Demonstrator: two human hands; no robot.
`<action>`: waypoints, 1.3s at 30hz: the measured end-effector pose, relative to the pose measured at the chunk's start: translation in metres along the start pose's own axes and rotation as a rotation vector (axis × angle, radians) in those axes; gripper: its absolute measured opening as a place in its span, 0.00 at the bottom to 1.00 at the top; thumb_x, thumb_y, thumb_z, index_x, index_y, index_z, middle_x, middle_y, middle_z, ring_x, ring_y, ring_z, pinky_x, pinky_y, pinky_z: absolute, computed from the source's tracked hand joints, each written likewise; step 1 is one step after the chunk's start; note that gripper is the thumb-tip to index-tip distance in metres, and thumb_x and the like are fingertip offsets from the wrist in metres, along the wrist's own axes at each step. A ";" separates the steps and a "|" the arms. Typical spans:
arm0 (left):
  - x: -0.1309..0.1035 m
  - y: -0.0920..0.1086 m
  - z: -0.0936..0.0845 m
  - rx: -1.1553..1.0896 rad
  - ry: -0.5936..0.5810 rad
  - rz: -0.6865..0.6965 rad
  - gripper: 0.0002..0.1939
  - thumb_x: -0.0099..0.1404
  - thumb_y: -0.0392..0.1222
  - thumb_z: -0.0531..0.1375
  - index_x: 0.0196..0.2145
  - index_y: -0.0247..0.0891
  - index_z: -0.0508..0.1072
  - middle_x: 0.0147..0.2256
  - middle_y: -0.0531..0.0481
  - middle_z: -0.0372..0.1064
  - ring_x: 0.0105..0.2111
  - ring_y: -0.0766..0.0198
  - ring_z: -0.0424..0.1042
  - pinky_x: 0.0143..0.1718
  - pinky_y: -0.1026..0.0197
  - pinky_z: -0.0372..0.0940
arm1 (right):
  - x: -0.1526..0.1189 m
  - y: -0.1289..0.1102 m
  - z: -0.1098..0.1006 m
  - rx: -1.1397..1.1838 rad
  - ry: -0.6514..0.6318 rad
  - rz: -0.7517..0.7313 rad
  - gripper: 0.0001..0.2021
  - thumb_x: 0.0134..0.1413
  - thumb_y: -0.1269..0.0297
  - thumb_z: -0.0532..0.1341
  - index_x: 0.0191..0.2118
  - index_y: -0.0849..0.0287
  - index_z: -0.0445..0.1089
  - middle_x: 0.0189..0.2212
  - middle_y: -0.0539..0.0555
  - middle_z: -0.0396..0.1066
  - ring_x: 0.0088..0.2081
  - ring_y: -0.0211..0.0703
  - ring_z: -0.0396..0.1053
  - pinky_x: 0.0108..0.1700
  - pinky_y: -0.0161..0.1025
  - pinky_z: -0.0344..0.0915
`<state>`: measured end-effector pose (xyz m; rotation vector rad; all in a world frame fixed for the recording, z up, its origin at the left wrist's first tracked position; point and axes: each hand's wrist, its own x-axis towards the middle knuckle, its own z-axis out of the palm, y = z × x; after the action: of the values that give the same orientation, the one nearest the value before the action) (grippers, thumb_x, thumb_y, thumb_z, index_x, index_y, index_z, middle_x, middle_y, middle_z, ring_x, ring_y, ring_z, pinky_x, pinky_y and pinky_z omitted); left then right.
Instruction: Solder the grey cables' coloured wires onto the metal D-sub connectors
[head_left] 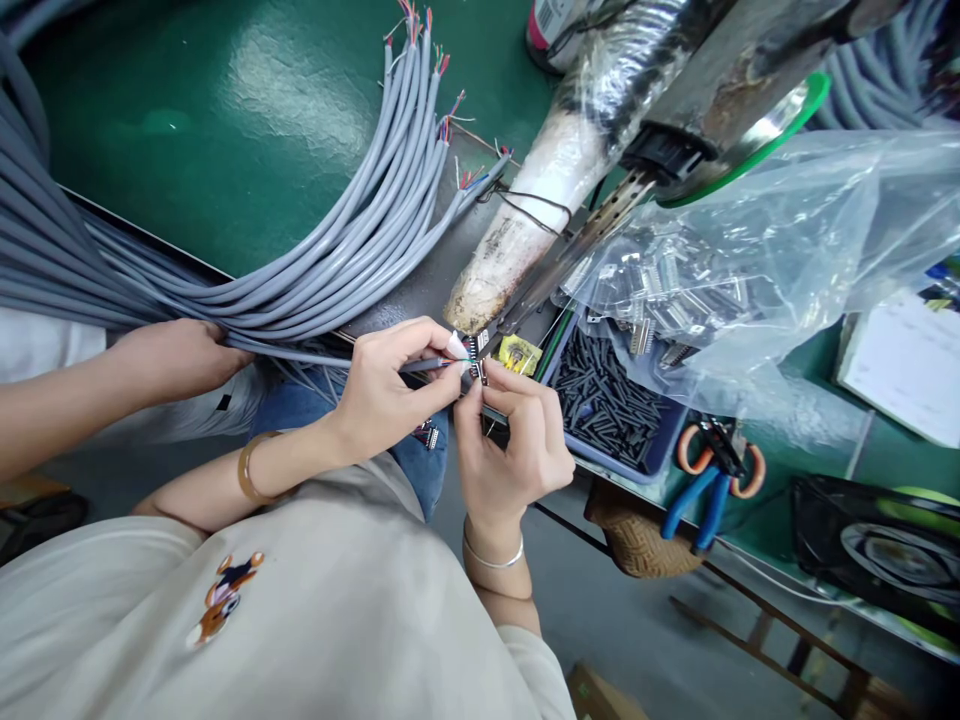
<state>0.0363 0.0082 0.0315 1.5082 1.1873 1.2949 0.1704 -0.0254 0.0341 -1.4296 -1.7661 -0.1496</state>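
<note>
My left hand [401, 385] pinches a grey cable [427, 364] close to its stripped end, where thin coloured wires fan out. Just across from it, my right hand [517, 435] has its thumb and forefinger closed on a small multi-pin connector [478, 372]. Wire ends and connector meet between the fingertips, so I cannot make out the exact contact. A soldering iron [536, 285] slants down from the upper right, its tip right beside the connector. Close by lies a small yellow pad [519, 355]. Many bared cable ends [409, 130] spread across the bench behind my hands.
Another person's hand [176, 365] rests under the grey cable bundle [300, 300] at left. A wrapped duct tube [525, 210] looms above the iron. Rightward are a blue tray [667, 465] of black sleeves, a plastic bag [720, 290] of metal connectors, pliers [709, 495] and a fan [877, 550].
</note>
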 end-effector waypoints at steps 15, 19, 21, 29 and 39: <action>0.005 0.007 -0.006 -0.071 -0.112 -0.144 0.03 0.64 0.37 0.63 0.34 0.37 0.72 0.29 0.52 0.73 0.28 0.68 0.74 0.32 0.67 0.70 | -0.001 0.001 -0.001 0.011 0.016 0.015 0.10 0.57 0.75 0.67 0.34 0.55 0.67 0.38 0.50 0.82 0.37 0.36 0.81 0.39 0.31 0.76; 0.002 0.006 -0.004 -0.122 -0.111 -0.212 0.03 0.63 0.36 0.63 0.34 0.37 0.72 0.29 0.51 0.74 0.29 0.68 0.76 0.34 0.66 0.73 | -0.006 0.006 0.001 0.030 -0.007 0.031 0.09 0.58 0.75 0.67 0.35 0.55 0.67 0.37 0.50 0.82 0.37 0.36 0.81 0.40 0.31 0.76; -0.001 0.004 -0.003 -0.122 -0.089 -0.209 0.02 0.62 0.36 0.64 0.33 0.36 0.73 0.30 0.50 0.75 0.30 0.67 0.77 0.36 0.66 0.74 | -0.008 0.008 0.001 0.029 -0.012 0.032 0.09 0.58 0.74 0.67 0.35 0.55 0.67 0.38 0.51 0.82 0.38 0.36 0.81 0.40 0.32 0.76; -0.002 0.005 0.000 -0.125 -0.050 -0.178 0.02 0.61 0.34 0.63 0.31 0.36 0.72 0.29 0.51 0.74 0.29 0.67 0.77 0.34 0.66 0.74 | -0.008 0.007 0.000 0.067 0.010 0.049 0.10 0.57 0.75 0.68 0.33 0.55 0.67 0.39 0.51 0.82 0.37 0.36 0.81 0.40 0.31 0.78; 0.002 0.007 -0.001 -0.112 -0.053 -0.171 0.01 0.61 0.35 0.63 0.31 0.36 0.74 0.30 0.50 0.76 0.29 0.67 0.77 0.35 0.65 0.74 | -0.008 0.007 0.000 0.086 0.014 0.059 0.09 0.58 0.73 0.69 0.34 0.55 0.69 0.41 0.51 0.82 0.39 0.37 0.81 0.42 0.33 0.79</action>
<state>0.0360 0.0083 0.0388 1.3229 1.1635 1.1808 0.1764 -0.0287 0.0260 -1.4140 -1.6969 -0.0515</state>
